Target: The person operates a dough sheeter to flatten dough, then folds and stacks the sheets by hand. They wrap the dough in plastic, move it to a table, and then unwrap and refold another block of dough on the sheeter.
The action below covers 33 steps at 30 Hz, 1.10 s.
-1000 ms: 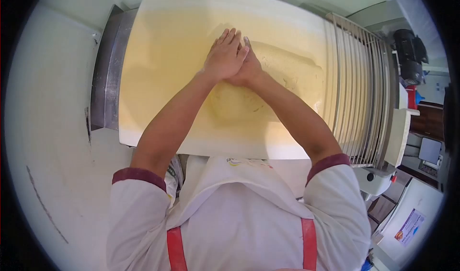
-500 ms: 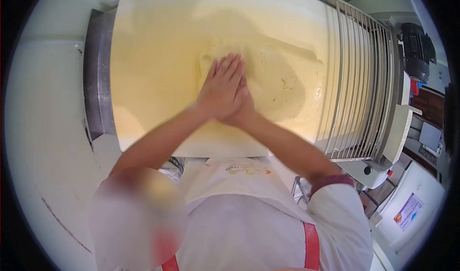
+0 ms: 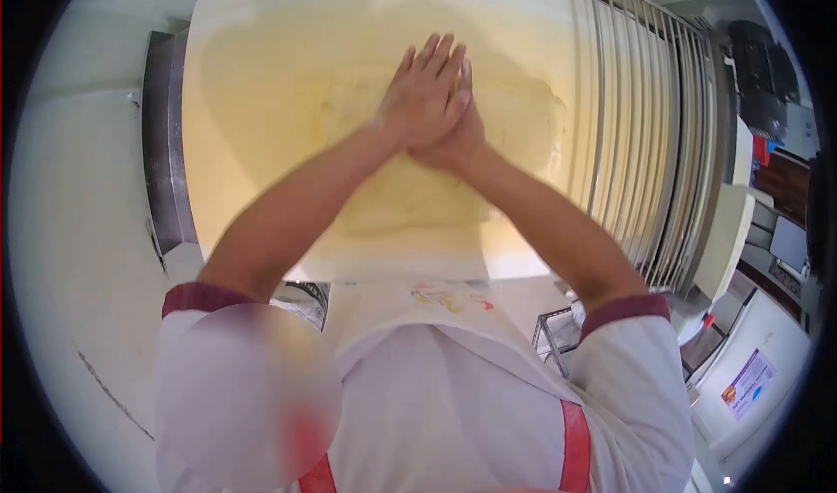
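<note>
A wide, flat slab of pale yellow dough [image 3: 375, 201] lies on the white work surface [image 3: 261, 31]. My left hand [image 3: 423, 101] lies on top of my right hand, its fingers stretched out and a little apart, pointing to the far side. Underneath, my right hand [image 3: 462, 136] is mostly covered; its outer edge and a fingertip show. The stacked hands are over the dough's far middle part. How firmly they touch it cannot be made out.
A metal rod rack [image 3: 641, 136] stands along the right side of the surface. Beyond it are a black motor [image 3: 763, 74] and a white box with a label [image 3: 741, 388]. A metal edge [image 3: 166, 136] runs along the left.
Both stacked hands have moved away from my body, towards the far side, and slightly right. My arms are more stretched out. The camera view has shifted a little.
</note>
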Tool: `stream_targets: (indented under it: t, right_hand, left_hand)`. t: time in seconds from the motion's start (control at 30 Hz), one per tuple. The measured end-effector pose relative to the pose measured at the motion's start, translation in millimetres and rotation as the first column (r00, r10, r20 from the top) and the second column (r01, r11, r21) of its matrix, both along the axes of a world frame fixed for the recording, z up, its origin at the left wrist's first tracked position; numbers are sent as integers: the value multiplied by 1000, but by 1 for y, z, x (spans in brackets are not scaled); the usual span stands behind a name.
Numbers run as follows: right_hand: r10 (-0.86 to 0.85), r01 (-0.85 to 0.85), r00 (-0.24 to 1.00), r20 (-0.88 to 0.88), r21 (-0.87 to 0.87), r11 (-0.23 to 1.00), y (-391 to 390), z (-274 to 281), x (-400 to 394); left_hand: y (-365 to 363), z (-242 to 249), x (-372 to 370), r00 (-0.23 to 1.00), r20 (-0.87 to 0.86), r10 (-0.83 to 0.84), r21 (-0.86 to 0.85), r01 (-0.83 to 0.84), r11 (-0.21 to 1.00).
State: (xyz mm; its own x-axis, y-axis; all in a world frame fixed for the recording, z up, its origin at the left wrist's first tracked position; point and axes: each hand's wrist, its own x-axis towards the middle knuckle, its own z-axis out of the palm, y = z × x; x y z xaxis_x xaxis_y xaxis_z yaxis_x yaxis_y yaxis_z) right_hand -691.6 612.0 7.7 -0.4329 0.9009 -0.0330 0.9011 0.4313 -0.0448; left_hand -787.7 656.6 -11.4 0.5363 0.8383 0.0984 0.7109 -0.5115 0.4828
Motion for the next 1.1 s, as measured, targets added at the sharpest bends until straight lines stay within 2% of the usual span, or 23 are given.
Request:
stream_targets:
  t: [0.07, 0.13, 0.2, 0.3, 0.37, 0.4, 0.47, 0.53, 0.57, 0.63, 0.73, 0.77, 0.8, 0.83, 0.93, 1.0, 1.03, 1.1]
  right_hand:
    - [-2, 1, 1000, -13, -49, 999, 11, -7, 5]
    - [21, -25, 999, -46, -83, 996, 6, -15, 10]
    - [79, -83, 993, -87, -44, 996, 13, -25, 18]
    - [66, -50, 932, 357, -55, 997, 6, 3, 6]
    - [-67, 68, 997, 46, -35, 997, -32, 1, 4]
    - [-133, 127, 984, -115, -58, 990, -54, -4, 4]
    - [-84, 61, 971, -224, -108, 992, -65, -9, 20]
    - [-44, -7, 939, -342, -147, 989, -76, -12, 30]
    - [-47, -17, 940, -338, -182, 983, -91, -12, 27]
    - [-12, -33, 954, -298, -148, 988, -80, -12, 29]
    - [-9, -53, 922, -387, -151, 987, -83, -7, 34]
    - [3, -9, 993, -115, -46, 999, -71, -8, 52]
    - [-3, -6, 988, 155, 58, 998, -51, -10, 79]
    - [-34, -36, 914, 403, 163, 986, -41, -12, 96]
    - [-68, 82, 967, 247, -46, 996, -25, 13, 113]
    - [-37, 51, 983, 182, -69, 996, -13, -6, 118]
    - [-31, 47, 988, 152, -104, 994, -28, -14, 119]
    - [-10, 15, 994, 109, -43, 999, -13, -21, 125]
  left_hand:
    - [-15, 3, 2, 999, 12, 43, 9, -43, 999]
    - [-5, -1, 10, 996, -65, 61, 11, -61, 998]
    - [0, 2, 11, 994, -82, 76, 22, -74, 997]
    - [-7, 5, 8, 999, -32, 35, -16, -36, 999]
    - [-31, 18, 3, 999, -23, -34, -59, 32, 998]
    - [-58, 19, 6, 998, -37, -55, -82, 52, 995]
    - [-93, 15, 14, 996, -61, -65, -112, 58, 992]
    - [-76, 18, 27, 995, -90, -36, -80, 29, 996]
    - [-86, 23, 27, 994, -109, -15, -82, 6, 997]
    - [-90, 18, 24, 997, -78, 6, -59, -11, 998]
    - [-80, 23, 38, 998, 64, 12, -60, -8, 998]
    - [-77, 25, 39, 994, 109, 23, -89, -13, 996]
    - [-65, 32, 54, 990, 142, -15, -66, 25, 998]
    - [-50, 35, 79, 984, 168, -56, -44, 64, 997]
    - [-47, 6, 113, 997, 71, 33, -11, -32, 999]
    - [-35, 0, 123, 997, -32, 77, 48, -75, 996]
    - [-46, -5, 125, 997, -30, 75, 2, -75, 997]
    - [-32, -3, 129, 995, 4, 103, 37, -103, 994]
